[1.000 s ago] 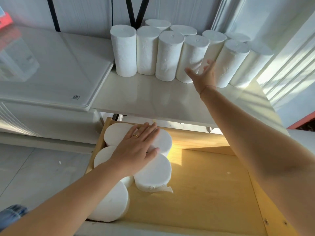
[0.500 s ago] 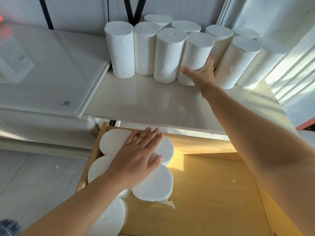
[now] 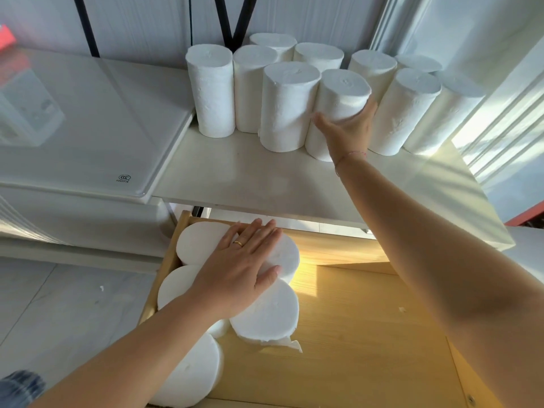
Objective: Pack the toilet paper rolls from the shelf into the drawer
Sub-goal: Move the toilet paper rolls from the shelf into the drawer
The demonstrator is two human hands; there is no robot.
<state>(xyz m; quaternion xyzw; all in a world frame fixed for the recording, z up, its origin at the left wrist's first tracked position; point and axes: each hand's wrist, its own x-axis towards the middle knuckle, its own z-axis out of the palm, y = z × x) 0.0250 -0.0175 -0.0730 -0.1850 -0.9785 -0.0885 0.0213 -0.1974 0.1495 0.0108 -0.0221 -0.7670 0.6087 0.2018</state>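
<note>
Several white toilet paper rolls stand upright on the white shelf [image 3: 241, 178]. My right hand [image 3: 348, 131] is wrapped around the lower part of one front roll [image 3: 338, 98], which tilts towards me out of the row. Below, the open wooden drawer [image 3: 353, 334] holds several rolls standing on end along its left side. My left hand [image 3: 238, 272] lies flat, fingers spread, on top of those packed rolls [image 3: 265, 316]. A loose paper tail [image 3: 290, 346] sticks out from one of them.
A white appliance with a glass lid [image 3: 82, 128] sits left of the shelf. Black frame bars [image 3: 235, 22] rise behind the rolls. Pale floor tiles [image 3: 59, 304] lie left of the drawer. The right half of the drawer bottom is bare wood in sunlight.
My right hand reached the row, closed around a front roll and pulled it forward, tilting it. My left hand stayed flat on the drawer rolls.
</note>
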